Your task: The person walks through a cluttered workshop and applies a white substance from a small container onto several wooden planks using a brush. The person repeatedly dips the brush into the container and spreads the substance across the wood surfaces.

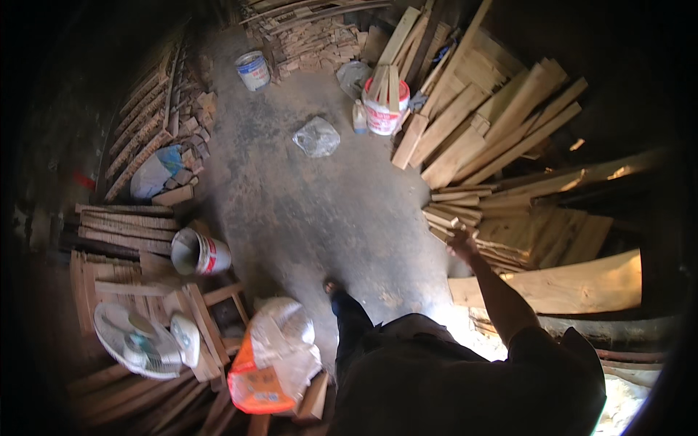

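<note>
My right arm stretches out to the right, and my right hand (462,243) is at the near ends of a stack of thin wooden strips (454,211). Its fingers look curled closed, with small pale wood ends beside the fingertips. What they hold, if anything, is too small to make out. Just nearer than the hand lies a wide, pale wooden board (560,283). Beyond the strips, longer planks (465,142) lean and fan out along the right side. My left hand is out of the picture.
Wood offcuts (316,47) are heaped at the back near a blue-and-white bucket (254,71). A red-and-white bucket (382,120) holds wood pieces. Clear plastic (316,136) lies on the concrete floor (305,211). At left are a white bucket (207,253), fan (138,341) and orange-and-clear bag (276,356).
</note>
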A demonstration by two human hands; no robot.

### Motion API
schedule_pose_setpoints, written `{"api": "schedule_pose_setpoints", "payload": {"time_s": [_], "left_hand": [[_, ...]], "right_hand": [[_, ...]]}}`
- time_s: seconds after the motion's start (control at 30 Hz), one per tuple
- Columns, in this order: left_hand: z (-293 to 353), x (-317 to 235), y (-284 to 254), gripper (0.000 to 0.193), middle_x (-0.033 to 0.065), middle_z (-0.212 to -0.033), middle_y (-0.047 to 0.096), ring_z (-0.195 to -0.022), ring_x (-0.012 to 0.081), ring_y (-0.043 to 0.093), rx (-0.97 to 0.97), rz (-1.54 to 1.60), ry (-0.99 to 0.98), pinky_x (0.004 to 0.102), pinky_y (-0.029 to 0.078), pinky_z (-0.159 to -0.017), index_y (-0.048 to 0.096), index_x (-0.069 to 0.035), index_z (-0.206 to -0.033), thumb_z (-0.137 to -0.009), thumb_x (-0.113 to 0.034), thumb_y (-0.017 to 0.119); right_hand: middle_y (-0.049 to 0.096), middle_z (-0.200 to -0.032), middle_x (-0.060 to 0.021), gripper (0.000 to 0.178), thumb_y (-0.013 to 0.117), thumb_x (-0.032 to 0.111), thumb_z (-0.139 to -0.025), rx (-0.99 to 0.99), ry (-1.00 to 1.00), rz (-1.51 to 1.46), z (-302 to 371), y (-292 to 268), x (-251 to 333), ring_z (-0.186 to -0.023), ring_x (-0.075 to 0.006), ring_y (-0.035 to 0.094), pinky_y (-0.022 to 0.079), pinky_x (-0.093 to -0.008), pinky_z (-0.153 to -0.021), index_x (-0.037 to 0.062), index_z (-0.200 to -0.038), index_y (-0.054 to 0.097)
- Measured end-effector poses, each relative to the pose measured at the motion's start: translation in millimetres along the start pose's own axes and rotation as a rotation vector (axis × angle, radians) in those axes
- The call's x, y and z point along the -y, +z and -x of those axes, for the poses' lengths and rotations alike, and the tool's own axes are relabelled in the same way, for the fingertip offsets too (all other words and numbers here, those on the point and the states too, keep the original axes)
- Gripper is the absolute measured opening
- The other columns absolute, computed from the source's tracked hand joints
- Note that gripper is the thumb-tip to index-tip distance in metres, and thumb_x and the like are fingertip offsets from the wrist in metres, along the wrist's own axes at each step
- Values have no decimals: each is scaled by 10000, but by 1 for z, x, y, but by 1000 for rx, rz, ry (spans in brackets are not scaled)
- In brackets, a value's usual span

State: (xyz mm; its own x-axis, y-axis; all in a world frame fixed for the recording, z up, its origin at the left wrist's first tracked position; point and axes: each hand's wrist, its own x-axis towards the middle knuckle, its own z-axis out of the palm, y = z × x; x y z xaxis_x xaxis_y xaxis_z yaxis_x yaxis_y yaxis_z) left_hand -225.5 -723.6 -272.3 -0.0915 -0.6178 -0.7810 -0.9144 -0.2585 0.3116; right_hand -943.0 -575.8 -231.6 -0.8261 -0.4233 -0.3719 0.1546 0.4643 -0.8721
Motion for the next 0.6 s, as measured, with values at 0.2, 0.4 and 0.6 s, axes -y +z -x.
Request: {"api": "schedule_pose_setpoints", "payload": {"time_s": [0.2, 0.4, 0.6], "left_hand": [[-165, -102, -95, 483, 258, -1005, 680, -932, 365, 665, -86, -545, 755, 449, 526, -848, 638, 74, -1101, -831, -316, 730], [-409, -272, -292, 264, 126, -820, 618, -705, 208, 614, -323, 286, 436, 353, 488, -550, 616, -10, -1036, -811, -133, 677], [-436, -582, -440, 479, 97, -854, 592, -674, 196, 558, -316, 571, 425, 341, 489, -614, 523, 79, -1246, -841, -162, 608]], "right_hand": [[598, -731, -51, 329, 671, 97, -799, 410, 145, 229, 40, 81, -102, -658, -180, 598, 514, -338, -594, 57, -1123, 633], [655, -1207, -206, 650, 754, 457, -712, 546, 411, 767, 50, 173, 8, -1139, -369, 620, 492, -429, -986, 80, -1233, 654], [723, -963, -170, 494, 647, 171, -715, 328, 741, 585, -85, 225, 76, -786, -264, 721, 597, -393, -695, 106, -1205, 668]]}}
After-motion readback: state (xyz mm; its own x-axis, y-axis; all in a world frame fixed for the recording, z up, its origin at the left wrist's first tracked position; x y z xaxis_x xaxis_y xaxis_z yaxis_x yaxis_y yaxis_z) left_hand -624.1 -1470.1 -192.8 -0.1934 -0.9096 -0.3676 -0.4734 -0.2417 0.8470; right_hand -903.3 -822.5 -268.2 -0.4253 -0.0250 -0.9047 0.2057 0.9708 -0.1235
